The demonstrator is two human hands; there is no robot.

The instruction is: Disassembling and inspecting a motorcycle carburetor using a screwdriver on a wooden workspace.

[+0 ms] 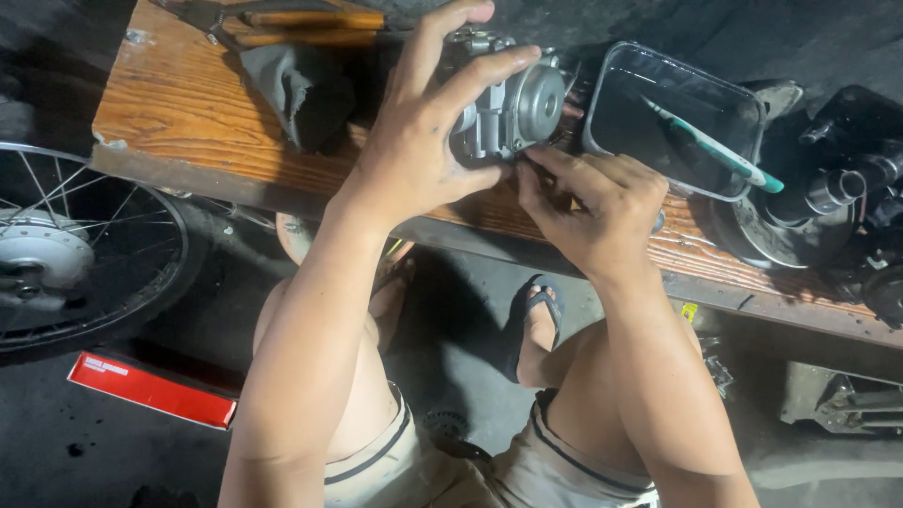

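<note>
Carburetor point(508, 108) gripped under left hand point(423, 141) fingers; right hand point(593, 212) fingertips at base.

We see a small silver-grey cast-metal carburettor body point(508, 108) with a round, dome-like cap on its right side and blocky ribbed parts to the left of it. It sits on the far part of the worn orange-brown wooden bench point(188, 103), partly covered by fingers, so its left half and underside stay hidden from us.
</note>
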